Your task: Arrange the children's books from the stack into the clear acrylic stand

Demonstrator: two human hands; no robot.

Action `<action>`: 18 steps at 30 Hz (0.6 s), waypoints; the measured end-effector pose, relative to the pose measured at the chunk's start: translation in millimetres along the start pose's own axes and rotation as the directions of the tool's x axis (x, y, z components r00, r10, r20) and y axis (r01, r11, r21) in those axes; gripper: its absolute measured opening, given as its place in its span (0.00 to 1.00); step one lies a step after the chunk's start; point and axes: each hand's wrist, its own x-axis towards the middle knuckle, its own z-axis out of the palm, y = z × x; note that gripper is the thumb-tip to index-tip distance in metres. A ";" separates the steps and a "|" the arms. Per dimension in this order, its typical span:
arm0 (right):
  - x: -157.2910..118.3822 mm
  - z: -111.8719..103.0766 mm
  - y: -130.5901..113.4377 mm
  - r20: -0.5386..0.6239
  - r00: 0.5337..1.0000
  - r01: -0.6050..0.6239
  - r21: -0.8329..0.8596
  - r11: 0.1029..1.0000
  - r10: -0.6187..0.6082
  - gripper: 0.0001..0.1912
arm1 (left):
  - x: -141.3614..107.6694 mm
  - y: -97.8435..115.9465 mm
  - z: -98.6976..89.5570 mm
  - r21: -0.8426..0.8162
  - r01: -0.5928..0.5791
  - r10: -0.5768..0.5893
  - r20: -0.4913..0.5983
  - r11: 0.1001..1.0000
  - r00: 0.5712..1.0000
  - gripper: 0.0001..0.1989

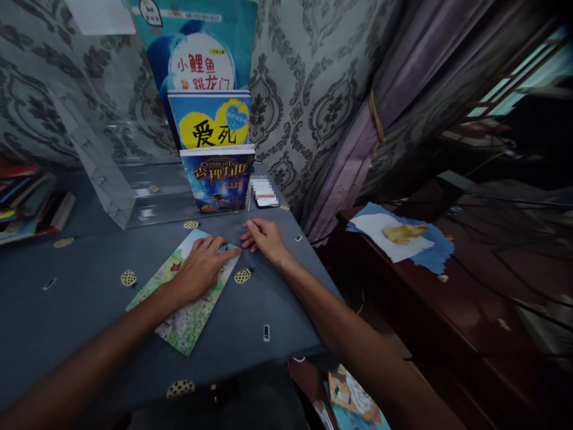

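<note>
A thin book with a green and white flowered cover lies flat and slantwise on the table. On its upper part rests my left hand, palm down, with the fingers laid over the cover and the thumb reaching to the book's top right corner. Just right of that corner, my right hand hovers low over or touches the tablecloth; its fingers are loosely bent, with nothing visible in them. Behind both hands, a clear acrylic stand holds upright books, the front one a dark blue book.
The grey patterned tablecloth covers the table. A stack of books sits at the left edge. A phone-like item lies beside the stand. To the right are a purple curtain and a dark red cabinet with cables.
</note>
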 end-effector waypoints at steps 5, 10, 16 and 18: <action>-4.4 2.6 1.3 0.049 0.996 0.083 -0.073 0.994 -0.079 0.15 | -0.5 0.2 0.4 -0.007 0.004 -0.004 0.019 1.000 1.000 0.30; -8.5 4.3 0.9 0.076 0.988 0.144 -0.134 0.981 -0.134 0.16 | -18.8 -8.0 -8.6 -0.225 -0.041 0.048 0.026 0.973 0.999 0.23; -10.5 4.5 -0.1 0.085 0.982 0.183 -0.172 0.968 -0.171 0.16 | -76.2 -22.1 -37.0 -0.431 0.001 0.104 0.220 0.902 0.970 0.39; -10.5 4.8 -0.1 0.085 0.980 0.192 -0.178 0.965 -0.179 0.15 | -92.8 -27.5 -43.9 -0.440 0.015 0.120 0.276 0.898 0.954 0.44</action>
